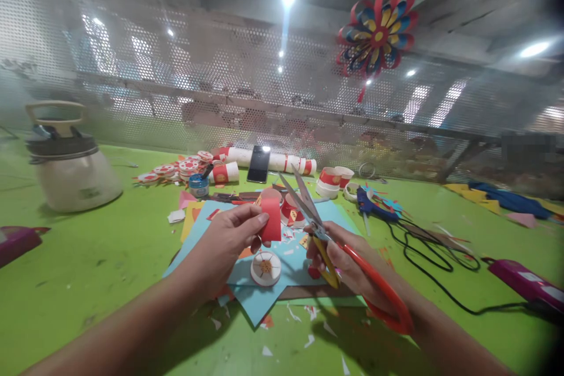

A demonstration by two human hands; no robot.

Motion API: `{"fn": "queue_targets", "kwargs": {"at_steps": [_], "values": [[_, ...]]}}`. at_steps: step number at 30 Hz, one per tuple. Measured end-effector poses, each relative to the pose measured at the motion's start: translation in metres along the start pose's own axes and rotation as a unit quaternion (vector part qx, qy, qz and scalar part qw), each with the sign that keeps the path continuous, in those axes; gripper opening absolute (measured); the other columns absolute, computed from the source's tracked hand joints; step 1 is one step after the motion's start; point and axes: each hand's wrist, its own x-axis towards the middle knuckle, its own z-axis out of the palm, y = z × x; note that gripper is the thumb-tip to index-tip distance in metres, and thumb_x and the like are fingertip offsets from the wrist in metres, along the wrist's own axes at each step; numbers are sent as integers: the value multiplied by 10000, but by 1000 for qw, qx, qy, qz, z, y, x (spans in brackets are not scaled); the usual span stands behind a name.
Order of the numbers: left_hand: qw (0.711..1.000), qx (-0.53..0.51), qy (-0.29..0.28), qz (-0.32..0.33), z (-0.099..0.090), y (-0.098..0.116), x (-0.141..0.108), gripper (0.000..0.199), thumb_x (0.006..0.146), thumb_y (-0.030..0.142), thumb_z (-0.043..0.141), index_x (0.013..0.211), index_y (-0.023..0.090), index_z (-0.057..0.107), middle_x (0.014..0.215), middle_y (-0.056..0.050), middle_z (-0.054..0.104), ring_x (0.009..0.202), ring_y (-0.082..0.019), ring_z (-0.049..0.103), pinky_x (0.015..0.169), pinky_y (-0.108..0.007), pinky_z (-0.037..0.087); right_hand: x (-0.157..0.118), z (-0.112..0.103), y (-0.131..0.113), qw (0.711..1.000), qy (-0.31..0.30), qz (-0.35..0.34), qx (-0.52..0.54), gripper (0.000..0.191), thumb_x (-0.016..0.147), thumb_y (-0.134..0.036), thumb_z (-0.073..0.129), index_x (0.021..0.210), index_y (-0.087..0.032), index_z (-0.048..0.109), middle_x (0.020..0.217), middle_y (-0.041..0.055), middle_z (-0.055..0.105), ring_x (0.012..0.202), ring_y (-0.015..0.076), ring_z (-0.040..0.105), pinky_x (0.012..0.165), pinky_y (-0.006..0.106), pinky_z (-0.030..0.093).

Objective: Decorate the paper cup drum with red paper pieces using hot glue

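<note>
Green tabletop (pixel 132 229), littered up close with white snippets (pixel 309 341). Nearest: right hand (pixel 361 241) grasps scissors (pixel 321 231), one handle red, the other yellow, blades parted and pointing away, just beside the paper. Left hand (pixel 229 232) pinches a red paper strip (pixel 272 222) by its left side, probably so that its right edge is free toward the blades. Below the strip, a white disc (pixel 265 268) with a brown centre lies on blue paper sheets (pixel 255 305), likely serving as a mat (scraps lie past their edge too). Farther back: a blue jar (pixel 199 185), a blue glue gun (pixel 372 205) off to the right, perhaps for elbow room, and a smartphone (pixel 258 164) seemingly propped on nested paper cups (pixel 282 161). Beyond, a perforated screen (pixel 247 79); above, a hanging paper flower (pixel 378 35). Hard to make out: left fingertips behind the strip, shapes past the screen. Right border cuts off a magenta object (pixel 526 282).
</note>
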Motion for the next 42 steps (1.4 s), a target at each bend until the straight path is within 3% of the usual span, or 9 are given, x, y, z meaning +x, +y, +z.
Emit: {"fn": "queue_targets", "kwargs": {"at_steps": [3, 6, 16, 28, 32, 36, 39, 42], "values": [[1000, 22, -4, 4, 1, 0, -1, 211, 842, 350, 661, 765, 154, 641, 725, 2, 598, 672, -102, 521, 647, -226, 418, -1, -2, -2, 999, -16, -24, -28, 441, 948, -593, 381, 1022, -177, 507, 851, 66, 594, 735, 167, 557, 646, 301, 456], [1000, 19, -5, -1, 2, 0, -1, 201, 837, 338, 663, 766, 152, 639, 751, -10, 614, 703, -116, 548, 665, -232, 445, -3, -4, -5, 998, -23, -32, -47, 419, 958, -562, 386, 1061, -175, 509, 815, 49, 592, 720, 160, 542, 643, 288, 445], [998, -30, -34, -35, 4, 2, -2, 189, 859, 332, 646, 828, 160, 575, 640, -9, 656, 504, -99, 587, 485, -188, 479, -8, -10, -10, 993, -19, -18, -112, 377, 960, -530, 399, 966, -183, 545, 798, 12, 553, 676, 121, 522, 600, 231, 416], [999, -43, 3, -28, 6, -2, 2, 211, 803, 311, 704, 838, 156, 565, 808, -61, 717, 663, -167, 703, 531, -206, 527, -12, -8, -5, 990, 21, -28, -135, 411, 939, -570, 419, 1044, -196, 553, 764, 3, 541, 639, 130, 487, 567, 242, 374], [998, -53, 22, -20, 6, 2, 2, 199, 797, 289, 708, 793, 160, 557, 731, -10, 666, 646, -170, 704, 546, -225, 533, -12, -8, -7, 986, 23, -38, -162, 430, 936, -583, 407, 1003, -192, 574, 742, 7, 535, 635, 139, 471, 573, 258, 365], [999, -39, 20, 3, 7, 2, 1, 211, 790, 314, 707, 797, 164, 559, 696, 9, 626, 632, -157, 679, 534, -222, 504, -12, -6, -8, 987, 41, -14, -155, 464, 923, -597, 419, 1077, -190, 580, 722, 13, 561, 619, 149, 495, 557, 264, 386], [999, 33, -10, -12, 12, -4, -3, 198, 837, 354, 618, 809, 182, 525, 664, 11, 611, 550, -144, 637, 512, -241, 468, -13, -4, -3, 985, 85, -7, -147, 469, 907, -608, 445, 1079, -201, 602, 755, 24, 590, 622, 153, 541, 582, 269, 429], [983, 158, -92, -6, 21, -11, -12, 140, 861, 262, 508, 745, 183, 520, 621, 7, 577, 527, -125, 559, 516, -243, 424, -13, -7, 10, 980, 120, -15, -161, 451, 918, -579, 452, 1121, -206, 603, 764, 31, 595, 626, 158, 555, 599, 275, 464]]}}
